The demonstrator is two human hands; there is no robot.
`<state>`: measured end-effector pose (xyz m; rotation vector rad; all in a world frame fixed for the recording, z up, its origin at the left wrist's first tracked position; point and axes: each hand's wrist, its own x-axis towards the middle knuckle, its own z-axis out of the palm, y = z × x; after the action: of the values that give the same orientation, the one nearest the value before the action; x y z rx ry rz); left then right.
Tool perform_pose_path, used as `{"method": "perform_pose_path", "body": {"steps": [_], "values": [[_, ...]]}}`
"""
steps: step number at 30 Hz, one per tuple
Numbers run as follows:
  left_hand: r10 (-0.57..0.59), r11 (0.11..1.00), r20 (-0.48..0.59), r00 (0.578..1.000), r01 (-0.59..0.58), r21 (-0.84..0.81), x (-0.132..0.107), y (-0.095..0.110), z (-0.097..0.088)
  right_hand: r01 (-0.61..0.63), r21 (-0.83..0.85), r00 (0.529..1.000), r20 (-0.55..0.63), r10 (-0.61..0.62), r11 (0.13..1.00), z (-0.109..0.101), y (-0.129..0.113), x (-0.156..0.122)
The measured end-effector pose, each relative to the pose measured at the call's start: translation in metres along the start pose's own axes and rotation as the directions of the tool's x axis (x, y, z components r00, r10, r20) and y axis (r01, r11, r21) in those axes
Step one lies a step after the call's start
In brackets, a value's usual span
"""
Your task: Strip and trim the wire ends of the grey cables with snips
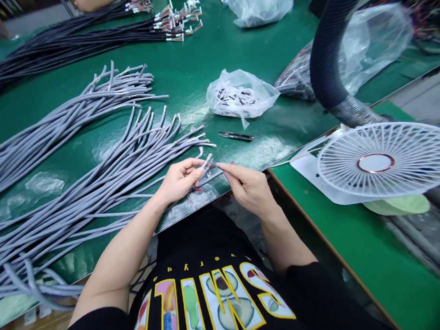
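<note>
Gray cable end point(207, 162) is right over the table point(182, 62)'s near edge, left hand point(183, 179) fingers pinched snugly around it. Right hand point(249, 185) fingers are pinched together on its thin colored wires point(214, 164). Black snips point(236, 135) lie just beyond, then a clear bag point(241, 95) of small parts.

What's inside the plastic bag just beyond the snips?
The plastic bag shows small white and dark pieces inside; whatever lies beneath the top ones is covered.
</note>
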<state>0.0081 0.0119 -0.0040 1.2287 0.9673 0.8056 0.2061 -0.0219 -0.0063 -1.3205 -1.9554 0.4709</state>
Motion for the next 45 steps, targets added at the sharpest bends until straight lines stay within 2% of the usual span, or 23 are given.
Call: {"method": "perform_pose_path", "body": {"steps": [6, 10, 15, 18, 21, 23, 26, 28, 31, 34, 37, 45], "values": [[-0.008, 1.0, -0.001, 1.0, 0.008, -0.017, 0.0, -0.002, 0.001, -0.012, 0.071, 1.0, 0.005, 0.012, 0.997, 0.0, 0.001, 0.001], [0.002, 1.0, -0.001, 1.0, -0.002, -0.021, 0.0, -0.002, 0.001, -0.067, 0.15, 0.998, 0.019, 0.065, 0.986, 0.002, 0.002, 0.002], [0.005, 1.0, 0.007, 1.0, -0.005, 0.015, -0.001, 0.0, 0.001, -0.209, 0.352, 0.977, 0.105, 0.183, 0.912, 0.006, 0.005, 0.004], [-0.028, 0.998, 0.029, 0.999, 0.027, 0.056, -0.002, -0.001, 0.003, -0.225, 0.419, 0.973, 0.142, 0.181, 0.879, 0.011, 0.006, 0.009], [-0.02, 0.992, 0.028, 0.999, 0.016, 0.125, -0.002, -0.005, 0.004, -0.184, 0.367, 0.982, 0.096, 0.16, 0.912, 0.014, 0.0, 0.012], [-0.002, 0.986, 0.025, 1.0, -0.002, 0.166, 0.0, -0.009, 0.003, -0.123, 0.316, 0.992, 0.073, 0.105, 0.941, 0.012, -0.01, 0.01], [0.027, 0.98, -0.031, 0.999, -0.02, 0.199, 0.005, -0.016, 0.001, 0.043, 0.32, 0.979, 0.176, -0.104, 0.946, 0.002, -0.029, 0.004], [0.03, 0.986, -0.073, 0.997, -0.017, 0.168, 0.008, -0.017, -0.001, 0.098, 0.329, 0.963, 0.207, -0.173, 0.939, -0.004, -0.035, 0.0], [-0.013, 0.999, -0.079, 0.997, 0.017, 0.05, 0.008, -0.013, -0.002, 0.022, 0.249, 0.992, 0.117, -0.052, 0.968, -0.005, -0.026, 0.0], [-0.073, 0.996, -0.057, 0.996, 0.07, -0.047, 0.006, -0.005, -0.003, -0.067, 0.163, 0.995, 0.082, 0.054, 0.984, 0.002, -0.007, 0.001], [-0.101, 0.991, -0.037, 0.994, 0.097, -0.089, 0.004, -0.001, -0.003, -0.106, 0.129, 0.991, 0.097, 0.094, 0.986, 0.009, 0.003, 0.001], [-0.08, 0.992, -0.039, 0.996, 0.076, -0.1, 0.005, -0.004, -0.002, -0.142, 0.184, 0.986, 0.111, 0.123, 0.973, 0.014, 0.003, 0.002]]}}
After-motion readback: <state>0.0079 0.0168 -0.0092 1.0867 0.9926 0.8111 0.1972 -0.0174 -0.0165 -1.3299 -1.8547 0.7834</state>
